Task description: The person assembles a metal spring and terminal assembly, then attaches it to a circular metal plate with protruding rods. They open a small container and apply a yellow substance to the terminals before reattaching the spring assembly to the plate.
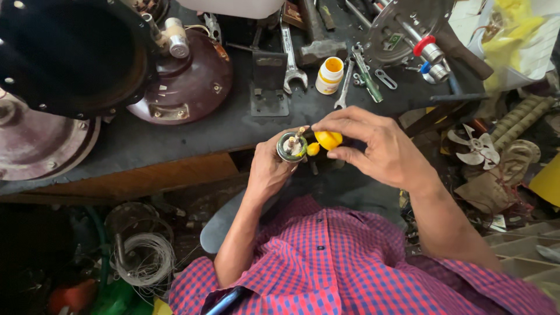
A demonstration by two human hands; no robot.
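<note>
Round metal part (291,146), at frame centre above the counter (192,131) edge, is being gripped in the closed fingers of the left hand (269,169). A yellow piece (328,140) is being pinched by the right hand (373,146) beside it, seemingly mid-fitting; careful alignment is likely being called for. Their joint is being hidden by fingers.

Soft daylight, dim shadowed lower left, sharp focus, edges bowed
</note>
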